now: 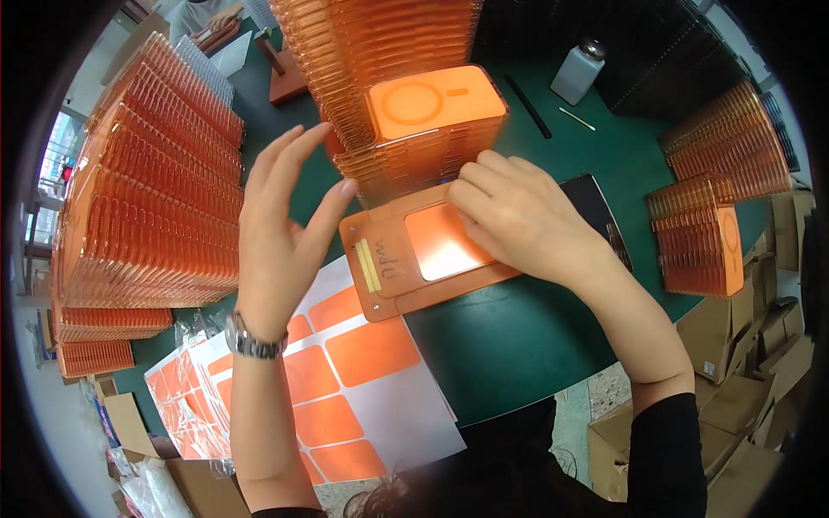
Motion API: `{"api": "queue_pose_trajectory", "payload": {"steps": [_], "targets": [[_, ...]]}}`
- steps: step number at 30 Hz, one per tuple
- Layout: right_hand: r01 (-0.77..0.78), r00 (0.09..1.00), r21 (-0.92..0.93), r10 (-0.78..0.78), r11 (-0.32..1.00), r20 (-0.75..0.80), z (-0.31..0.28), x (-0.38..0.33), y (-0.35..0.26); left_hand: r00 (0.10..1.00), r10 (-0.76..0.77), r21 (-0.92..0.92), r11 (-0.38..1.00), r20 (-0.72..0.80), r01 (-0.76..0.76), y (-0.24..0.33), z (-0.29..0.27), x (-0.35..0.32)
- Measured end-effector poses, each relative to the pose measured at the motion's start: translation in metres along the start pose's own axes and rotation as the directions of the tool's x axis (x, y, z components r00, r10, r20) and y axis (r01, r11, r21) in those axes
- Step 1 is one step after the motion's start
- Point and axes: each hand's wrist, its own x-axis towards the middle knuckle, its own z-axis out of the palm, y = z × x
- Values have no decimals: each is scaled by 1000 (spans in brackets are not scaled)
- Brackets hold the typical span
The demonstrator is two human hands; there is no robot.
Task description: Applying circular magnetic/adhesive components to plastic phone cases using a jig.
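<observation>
My right hand (518, 211) bends over a brown flat board (414, 302), its fingers curled together at the edge of a glossy orange rounded panel (440, 243) set in that board. What those fingertips pinch, if anything, is hidden. The board carries a yellow strip (367, 266), handwriting and small metal studs. My left hand (285, 220) hovers left of the board, thumb and fingers apart with nothing between them. Its fingertips are close to a tall stack of clear orange phone cases (380, 39). A shorter pile, topped by an orange case with a ring mark (440, 99), stands just beyond the board.
Sheets of orange rounded stickers (371, 354) lie at the front left of the green table (484, 354). Large case stacks (155, 198) line the left side, and smaller ones (695, 242) stand at right. A pump bottle (579, 71), a cotton swab (577, 119) and a black strip (528, 105) lie behind.
</observation>
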Motion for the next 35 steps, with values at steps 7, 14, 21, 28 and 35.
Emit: {"api": "queue_pose_trajectory", "payload": {"steps": [7, 14, 21, 28, 35], "targets": [[-377, 848, 521, 511, 766, -139, -30, -44, 17, 998, -3, 33, 999, 59, 1, -21, 9, 16], [-480, 706, 717, 707, 506, -26, -4, -91, 21, 987, -75, -308, 944, 144, 117, -6, -12, -46], [-529, 697, 796, 686, 295, 209, 19, -75, 21, 958, -125, -231, 955, 259, 187, -3, 24, -102], [-698, 533, 716, 677, 12, 508, 20, -50, 31, 938, -117, -176, 967, 326, 182, 1, 23, -92], [-682, 541, 729, 633, -55, 554, 28, -46, 35, 849, -427, -210, 841, 310, 499, 13, 24, -99]]}}
